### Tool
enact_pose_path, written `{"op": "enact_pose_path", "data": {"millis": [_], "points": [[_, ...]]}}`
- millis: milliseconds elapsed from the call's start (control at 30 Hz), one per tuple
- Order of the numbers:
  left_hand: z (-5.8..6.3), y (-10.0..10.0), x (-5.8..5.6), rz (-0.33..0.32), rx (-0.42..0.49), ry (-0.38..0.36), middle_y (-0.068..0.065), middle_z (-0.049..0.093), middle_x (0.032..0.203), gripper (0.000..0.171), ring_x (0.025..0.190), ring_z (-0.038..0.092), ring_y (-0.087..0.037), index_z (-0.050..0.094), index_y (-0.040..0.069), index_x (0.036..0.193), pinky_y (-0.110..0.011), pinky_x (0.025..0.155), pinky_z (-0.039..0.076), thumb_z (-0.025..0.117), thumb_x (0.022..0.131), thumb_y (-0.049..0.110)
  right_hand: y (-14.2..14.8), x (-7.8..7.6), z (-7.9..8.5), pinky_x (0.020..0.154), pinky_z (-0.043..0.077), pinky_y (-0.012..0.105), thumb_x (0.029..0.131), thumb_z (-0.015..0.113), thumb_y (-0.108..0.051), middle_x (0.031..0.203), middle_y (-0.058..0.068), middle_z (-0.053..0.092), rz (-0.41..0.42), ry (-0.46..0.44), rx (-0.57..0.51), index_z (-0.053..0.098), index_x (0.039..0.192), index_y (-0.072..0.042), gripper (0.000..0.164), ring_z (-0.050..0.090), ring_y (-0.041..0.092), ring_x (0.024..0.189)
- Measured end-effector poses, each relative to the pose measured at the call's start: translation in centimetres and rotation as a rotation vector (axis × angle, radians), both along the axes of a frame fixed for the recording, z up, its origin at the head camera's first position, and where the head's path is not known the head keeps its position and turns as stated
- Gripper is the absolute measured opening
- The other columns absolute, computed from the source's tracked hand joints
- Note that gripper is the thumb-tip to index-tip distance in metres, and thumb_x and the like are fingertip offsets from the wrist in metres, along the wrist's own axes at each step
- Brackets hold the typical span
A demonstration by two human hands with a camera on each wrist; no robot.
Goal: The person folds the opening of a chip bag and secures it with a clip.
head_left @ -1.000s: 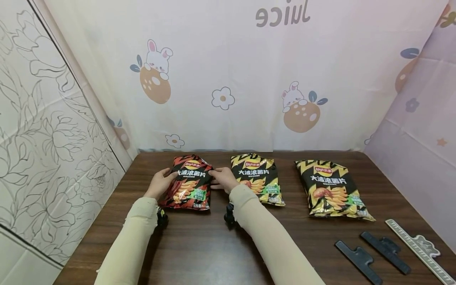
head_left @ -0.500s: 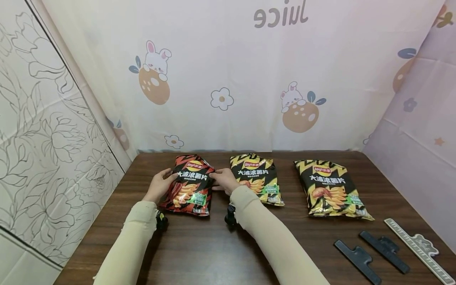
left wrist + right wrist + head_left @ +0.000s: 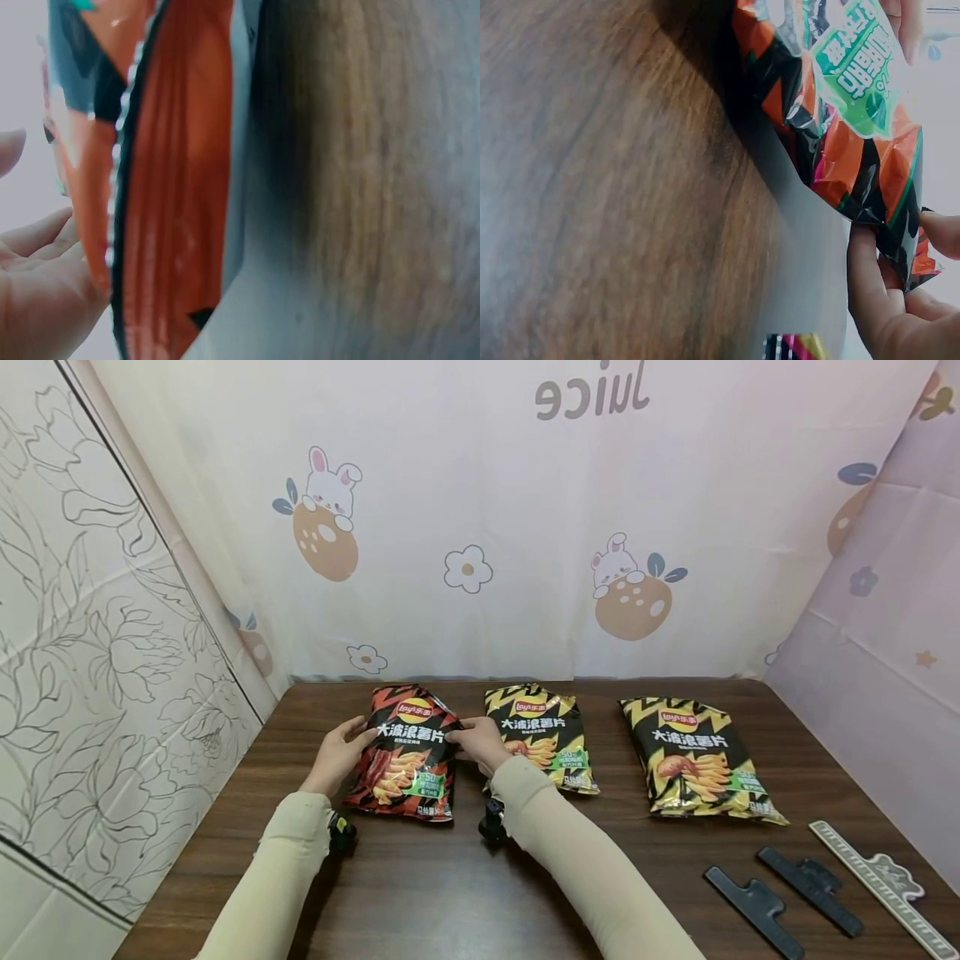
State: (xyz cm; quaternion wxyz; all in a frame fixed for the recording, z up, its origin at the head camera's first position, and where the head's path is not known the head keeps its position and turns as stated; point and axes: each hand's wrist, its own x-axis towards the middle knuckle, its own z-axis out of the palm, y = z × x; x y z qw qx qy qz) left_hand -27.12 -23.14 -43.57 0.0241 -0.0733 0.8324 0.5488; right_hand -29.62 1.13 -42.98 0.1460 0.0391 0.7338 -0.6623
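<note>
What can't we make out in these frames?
- Head: part of the left edge of the middle yellow bag, covered by the right hand.
- Head: smallest print on the red chip bag, too small.
- Head: end of the pale clip, cut by the lower right corner.
- Left wrist: most of the thumb of the left hand, cut by the left edge.
- Right wrist: what the striped scrap belongs to, cut by the bottom edge.

A dark brown table (image 3: 420, 893) with wood grain bears 2 yellow-and-black chip bags, the middle bag (image 3: 543, 739) and the right bag (image 3: 693, 764), face up and apart (whether the red bag (image 3: 405, 768) touches the wood is hard to tell). Near its right edge lie 2 black clips (image 3: 753, 910) and 1 pale strip (image 3: 885, 881) with a scalloped tab.
</note>
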Motion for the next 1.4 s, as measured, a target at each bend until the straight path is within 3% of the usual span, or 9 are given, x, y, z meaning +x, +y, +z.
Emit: {"op": "enact_pose_path", "data": {"millis": [433,733,1100,1400], "points": [[0.3,0.2,0.9,-0.031,-0.009,-0.009,-0.021,0.04,0.15,0.065,0.129,0.047,-0.032,0.031,0.008,0.154,-0.043,0.099,0.045,0.056,0.1,0.035,0.7,0.8,0.3,0.086,0.057,0.04,0.092,0.065,-0.003,0.126,0.024,0.06,0.032,0.063,0.006,0.054,0.134,0.004,0.044,0.067,0.034,0.107],[0.5,0.7,1.4,-0.047,0.028,-0.011,-0.021,0.035,0.154,0.068,0.141,0.036,-0.034,0.031,0.005,0.153,-0.049,0.112,0.034,0.059,0.099,0.033,1.6,1.7,0.7,0.084,0.054,0.045,0.092,0.067,-0.008,0.114,0.018,0.063,0.052,0.146,0.102,0.058,0.13,-0.002,0.04,0.065,0.024,0.092],[0.3,1.3,2.2,-0.059,0.085,-0.027,-0.024,0.036,0.154,0.071,0.142,0.036,-0.035,0.029,0.003,0.153,-0.05,0.114,0.033,0.061,0.098,0.031,2.6,2.2,0.8,0.079,0.056,0.038,0.095,0.061,-0.009,0.121,0.019,0.064,0.066,0.183,0.108,0.06,0.125,-0.001,0.03,0.066,0.025,0.097],[0.3,1.9,2.9,-0.1,0.117,-0.007,-0.024,0.047,0.146,0.068,0.13,0.052,-0.032,0.032,0.002,0.151,-0.042,0.105,0.046,0.062,0.097,0.031,3.6,2.7,1.2,0.08,0.056,0.039,0.097,0.061,-0.011,0.119,0.017,0.067,0.065,0.144,0.069,0.063,0.122,-0.003,0.027,0.067,0.022,0.095]]}}
